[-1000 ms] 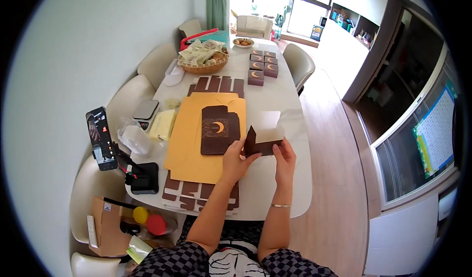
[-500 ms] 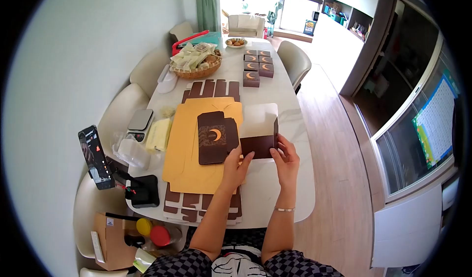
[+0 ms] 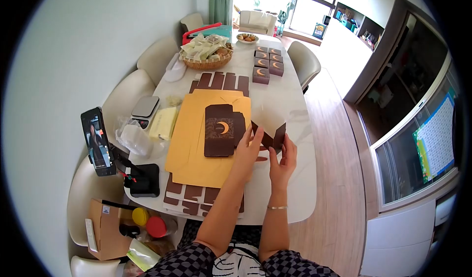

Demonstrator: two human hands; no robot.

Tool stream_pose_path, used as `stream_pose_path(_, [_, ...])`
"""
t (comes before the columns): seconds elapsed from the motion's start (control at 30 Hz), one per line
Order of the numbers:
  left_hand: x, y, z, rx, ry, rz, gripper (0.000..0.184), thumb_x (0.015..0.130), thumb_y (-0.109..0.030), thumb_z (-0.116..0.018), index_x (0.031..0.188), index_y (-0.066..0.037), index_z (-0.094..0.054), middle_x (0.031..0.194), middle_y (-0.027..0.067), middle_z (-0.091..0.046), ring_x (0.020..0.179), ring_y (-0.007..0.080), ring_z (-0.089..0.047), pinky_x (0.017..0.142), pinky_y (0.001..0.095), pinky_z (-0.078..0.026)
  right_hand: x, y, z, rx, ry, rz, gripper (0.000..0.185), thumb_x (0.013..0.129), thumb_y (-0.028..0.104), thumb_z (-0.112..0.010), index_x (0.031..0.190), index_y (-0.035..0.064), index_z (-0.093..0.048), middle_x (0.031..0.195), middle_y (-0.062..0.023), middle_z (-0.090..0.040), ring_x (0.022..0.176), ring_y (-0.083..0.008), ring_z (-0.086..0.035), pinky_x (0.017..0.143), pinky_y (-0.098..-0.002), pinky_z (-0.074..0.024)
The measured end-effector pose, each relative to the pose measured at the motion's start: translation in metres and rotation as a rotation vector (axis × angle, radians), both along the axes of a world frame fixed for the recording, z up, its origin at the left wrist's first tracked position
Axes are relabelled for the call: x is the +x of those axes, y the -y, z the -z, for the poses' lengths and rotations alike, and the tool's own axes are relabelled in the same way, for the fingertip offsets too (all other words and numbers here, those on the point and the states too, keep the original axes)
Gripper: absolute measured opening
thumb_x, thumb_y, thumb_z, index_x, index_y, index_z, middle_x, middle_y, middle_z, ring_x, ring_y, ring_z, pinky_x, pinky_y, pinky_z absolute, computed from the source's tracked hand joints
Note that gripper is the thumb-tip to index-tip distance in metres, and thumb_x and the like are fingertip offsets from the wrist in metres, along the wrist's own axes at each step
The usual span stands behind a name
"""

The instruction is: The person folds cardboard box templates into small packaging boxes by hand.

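A dark brown cardboard box blank (image 3: 279,138) is held above the white table at the right of the yellow sheets, its panels bent up into a V. My left hand (image 3: 249,151) pinches its left panel, while my right hand (image 3: 283,166) grips the right panel with thumb and fingers. Its pale inside is hard to tell from the tabletop. Left of my hands, flat brown box blanks (image 3: 219,137) with an orange crescent moon lie on large yellow card sheets (image 3: 189,151). Brown-and-white die-cut sheets (image 3: 210,195) stick out beneath the yellow ones.
Several small folded boxes (image 3: 261,75) stand in rows farther back, near a wicker basket (image 3: 206,62) of packets and a bowl (image 3: 247,38). Along the left are a scale (image 3: 145,107), a yellow pack (image 3: 163,123) and a phone (image 3: 97,139) on a stand. Chairs flank the table.
The held blank has been folded further: its flat brown panel now angles up toward the other. My left hand has risen and turned. The whole view has shifted slightly.
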State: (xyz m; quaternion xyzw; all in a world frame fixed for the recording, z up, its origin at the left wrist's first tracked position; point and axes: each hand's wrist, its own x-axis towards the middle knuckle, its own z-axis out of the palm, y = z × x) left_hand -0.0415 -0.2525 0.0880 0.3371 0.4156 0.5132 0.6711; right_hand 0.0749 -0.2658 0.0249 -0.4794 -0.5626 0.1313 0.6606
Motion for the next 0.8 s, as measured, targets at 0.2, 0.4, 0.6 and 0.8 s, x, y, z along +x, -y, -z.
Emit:
stream_pose_path(0.2, [0.022,-0.006,0.015,0.013,0.122,-0.042,0.067,0.089,-0.029,-0.067,0.145,-0.013,-0.035,0.129,0.0088,-0.05,0.11,0.0205,-0.057,0.08,0.0328,-0.054,0.009,0.001,-0.002,-0.016,-0.17,-0.096,0.048,0.084,-0.005,-0.065,0.131,-0.0012,-0.052,0.124,-0.0096,-0.055,0.115,-0.0206,-0.053,0.101,-0.0359,-0.0427])
stream_pose_path(0.4, [0.031,0.003,0.053,0.421,-0.069,-0.241,0.077,0.081,-0.013,-0.077,0.144,-0.007,-0.033,0.135,0.0137,-0.028,0.114,0.0268,-0.054,0.083,0.0334,-0.057,0.018,0.002,0.001,-0.094,-0.826,-0.46,0.026,0.098,0.014,-0.054,0.12,0.0,-0.059,0.115,-0.0042,-0.061,0.105,-0.0146,-0.055,0.095,-0.0309,-0.0422])
stream_pose_path(0.6, [0.027,0.009,0.052,0.445,-0.115,-0.27,0.065,0.089,-0.011,-0.067,0.144,-0.009,-0.034,0.138,0.0077,-0.031,0.116,0.0225,-0.051,0.089,0.0326,-0.054,0.008,0.002,0.006,-0.16,-0.768,-0.411,0.025,0.101,0.018,-0.051,0.114,-0.0004,-0.06,0.102,-0.0004,-0.062,0.089,-0.0087,-0.052,0.082,-0.0255,-0.0441])
stream_pose_path(0.8, [0.031,0.004,0.067,0.508,-0.159,-0.254,0.054,0.093,-0.02,-0.064,0.141,-0.011,-0.04,0.136,0.0122,-0.027,0.118,0.0237,-0.047,0.096,0.0346,-0.049,0.006,-0.001,-0.002,-0.226,-0.638,-0.262,0.024,0.1,0.018,-0.053,0.111,-0.0021,-0.06,0.094,-0.0008,-0.061,0.083,-0.0067,-0.052,0.074,-0.0234,-0.0445])
